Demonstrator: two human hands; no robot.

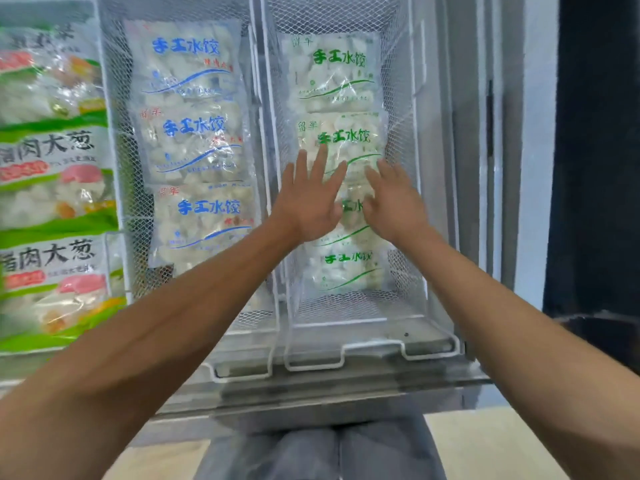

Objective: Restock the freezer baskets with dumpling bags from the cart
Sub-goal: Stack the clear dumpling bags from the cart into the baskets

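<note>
Two bare forearms reached forward into an open freezer; the left hand lay flat with fingers straight and spread, and the right hand lay beside it with fingers straight and closer together; both pressed on the green-lettered dumpling bags stacked in the right wire basket. Four such bags showed, overlapping from the back of the basket toward the front; the hands covered the third, and whether the palms fully touched it was hard to tell through the blur. The middle wire basket, just beside the right one, held three blue-lettered dumpling bags in the same overlapping row. At the far left lay a column of green-banded printed bags. Grey trouser legs showed below the freezer's edge.
</note>
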